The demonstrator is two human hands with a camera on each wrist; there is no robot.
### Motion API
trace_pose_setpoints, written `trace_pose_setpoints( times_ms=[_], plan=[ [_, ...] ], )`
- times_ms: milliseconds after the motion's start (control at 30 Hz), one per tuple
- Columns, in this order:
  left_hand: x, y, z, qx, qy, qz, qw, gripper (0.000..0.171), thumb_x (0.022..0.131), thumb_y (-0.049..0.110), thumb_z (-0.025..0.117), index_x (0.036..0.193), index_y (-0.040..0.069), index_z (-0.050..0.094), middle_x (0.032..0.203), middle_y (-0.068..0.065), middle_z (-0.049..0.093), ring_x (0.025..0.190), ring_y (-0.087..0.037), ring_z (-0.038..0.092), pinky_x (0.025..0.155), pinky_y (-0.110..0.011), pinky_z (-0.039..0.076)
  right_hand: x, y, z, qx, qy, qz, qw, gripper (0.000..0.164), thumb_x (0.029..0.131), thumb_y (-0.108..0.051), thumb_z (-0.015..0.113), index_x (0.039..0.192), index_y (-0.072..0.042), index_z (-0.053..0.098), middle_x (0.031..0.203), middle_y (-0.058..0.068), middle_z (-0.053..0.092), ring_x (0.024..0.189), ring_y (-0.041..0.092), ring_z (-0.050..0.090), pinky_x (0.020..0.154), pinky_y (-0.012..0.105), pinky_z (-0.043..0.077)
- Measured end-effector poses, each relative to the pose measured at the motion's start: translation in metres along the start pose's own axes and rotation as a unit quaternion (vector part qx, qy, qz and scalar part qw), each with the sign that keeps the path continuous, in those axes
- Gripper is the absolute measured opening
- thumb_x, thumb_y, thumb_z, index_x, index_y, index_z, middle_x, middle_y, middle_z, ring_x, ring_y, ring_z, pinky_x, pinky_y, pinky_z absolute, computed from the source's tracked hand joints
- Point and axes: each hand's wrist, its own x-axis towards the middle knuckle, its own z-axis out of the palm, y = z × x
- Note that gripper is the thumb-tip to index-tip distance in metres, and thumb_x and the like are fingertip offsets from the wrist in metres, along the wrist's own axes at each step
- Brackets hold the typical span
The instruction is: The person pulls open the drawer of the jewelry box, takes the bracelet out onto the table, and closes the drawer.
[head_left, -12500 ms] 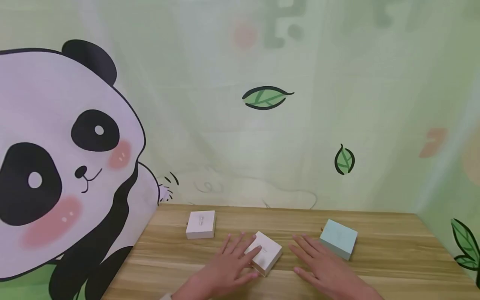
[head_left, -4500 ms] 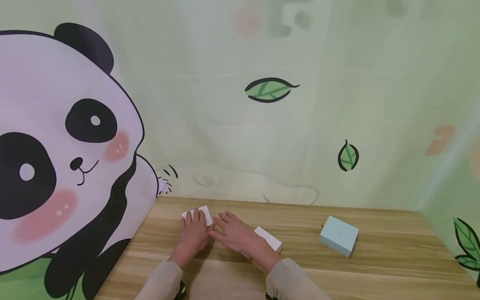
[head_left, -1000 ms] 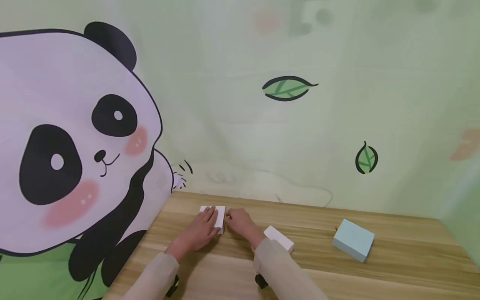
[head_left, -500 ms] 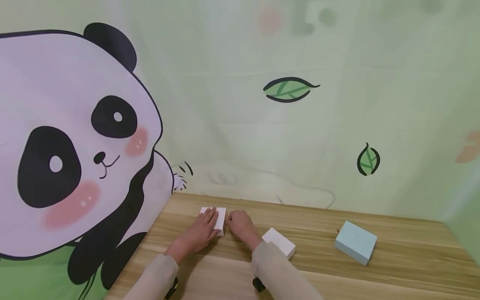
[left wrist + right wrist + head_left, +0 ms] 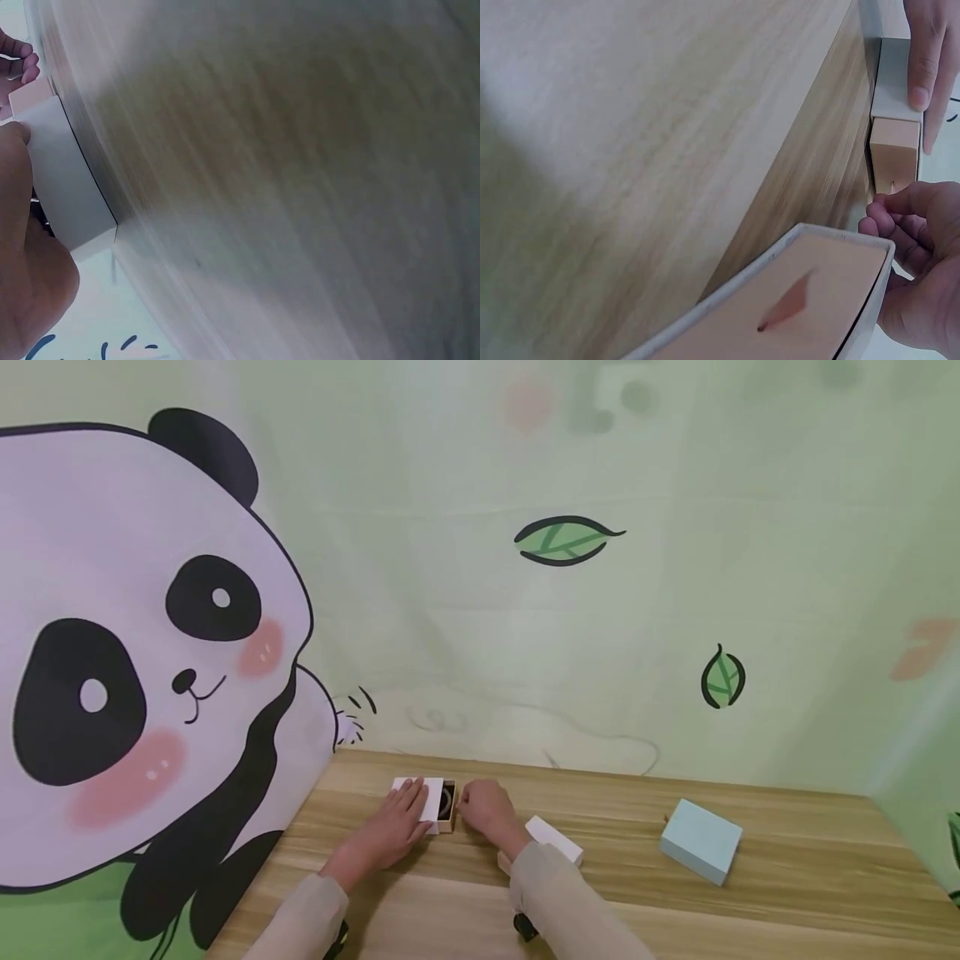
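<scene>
At the far left of the table, my left hand [image 5: 386,831] lies over a small white box [image 5: 431,791], fingers across its top and thumb at its near side. A peach-sided drawer [image 5: 895,157] sticks partly out of the box's right end. In the head view its dark inside shows a ring-shaped thing [image 5: 446,802], like a bracelet. Just right of the drawer, my right hand [image 5: 487,810] has thumb and fingertips together. The right wrist view shows them pinching at the drawer's small pull tab [image 5: 892,187]. The tab is mostly hidden by the fingers.
A second white box [image 5: 558,839] sits beneath and beside my right forearm, its peach end showing a reddish ribbon tab [image 5: 787,304]. Further right stands a pale blue box [image 5: 701,841] on the wooden table [image 5: 810,868]. A panda-printed cloth [image 5: 450,610] hangs behind.
Both hands have gone from the middle of the table to the far-left white box. In the last half second the drawer has slid rightward out of it, showing the ring-shaped thing.
</scene>
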Motion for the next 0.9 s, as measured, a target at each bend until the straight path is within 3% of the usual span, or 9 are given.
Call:
trace_pose_setpoints(
  times_ms=[233, 433, 900],
  plan=[
    [0.000, 0.002, -0.002, -0.007, 0.006, 0.007, 0.9999, 0.062, 0.109, 0.028, 0.045, 0.152, -0.014, 0.031, 0.160, -0.033, 0.026, 0.149, -0.048, 0.025, 0.121, -0.059, 0.023, 0.000, 0.014, -0.006, -0.019, -0.001, 0.008, 1.000, 0.020, 0.088, -0.014, 0.068, 0.068, -0.011, 0.067, 0.065, -0.002, 0.060, 0.056, 0.011, 0.047, 0.052, 0.026, 0.042],
    [-0.001, 0.001, -0.002, -0.013, -0.003, -0.003, 0.9999, 0.063, 0.109, 0.029, 0.044, 0.153, -0.013, 0.029, 0.162, -0.032, 0.023, 0.150, -0.048, 0.022, 0.121, -0.059, 0.021, 0.000, 0.028, -0.012, -0.037, -0.014, 0.015, 0.999, 0.023, 0.087, -0.016, 0.069, 0.064, -0.013, 0.065, 0.064, -0.003, 0.059, 0.059, 0.012, 0.048, 0.054, 0.028, 0.045],
    [-0.002, 0.001, -0.002, -0.018, -0.007, -0.003, 0.9998, 0.064, 0.109, 0.032, 0.044, 0.154, -0.011, 0.028, 0.163, -0.030, 0.022, 0.151, -0.046, 0.020, 0.122, -0.059, 0.021, -0.003, 0.041, -0.017, -0.019, -0.028, 0.040, 0.999, 0.021, 0.087, -0.015, 0.071, 0.066, -0.011, 0.066, 0.063, -0.003, 0.057, 0.056, 0.012, 0.049, 0.051, 0.026, 0.041]
  ],
)
